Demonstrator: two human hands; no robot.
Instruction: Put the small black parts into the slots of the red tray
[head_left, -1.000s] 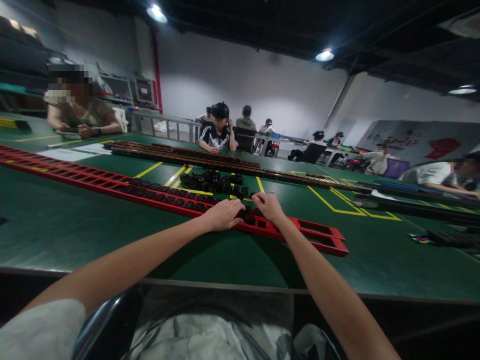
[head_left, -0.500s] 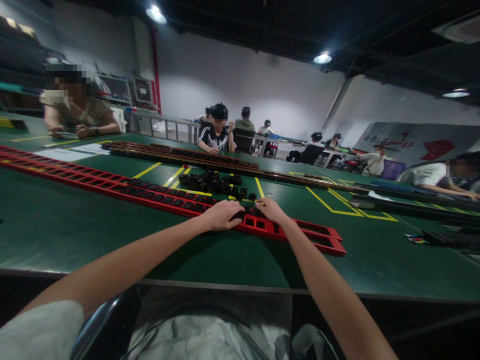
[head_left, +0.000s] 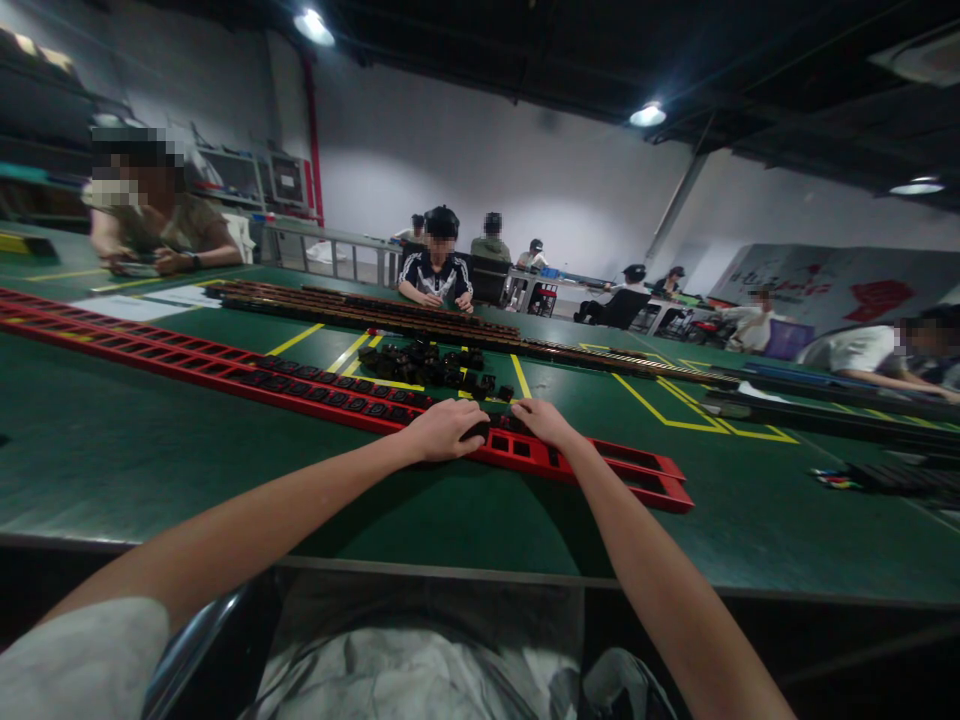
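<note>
A long red frame (head_left: 517, 462) with two rows of square openings lies slantwise across the green table. Black square parts (head_left: 352, 403) fill several openings left of my hands. My left hand (head_left: 444, 431) rests on the frame, its fingers curled over a black square part (head_left: 475, 431) that shows beside the thumb. Just to its right, my right hand (head_left: 546, 422) is at the frame's far rail with fingers pinched together. Whatever sits between those fingertips is hidden. Behind the hands is a pile of loose black parts (head_left: 420, 365).
Long brown and black strips (head_left: 360, 306) lie beyond the pile. White papers (head_left: 142, 303) are at the left and dark bars (head_left: 795, 408) at the right. A person (head_left: 437, 270) sits opposite; others sit to the left and right. Yellow tape (head_left: 675, 415) marks the green table (head_left: 337, 520).
The person opposite has lowered a raised hand to the table. My right fingertips have shifted slightly; my left hand stays in place on the frame.
</note>
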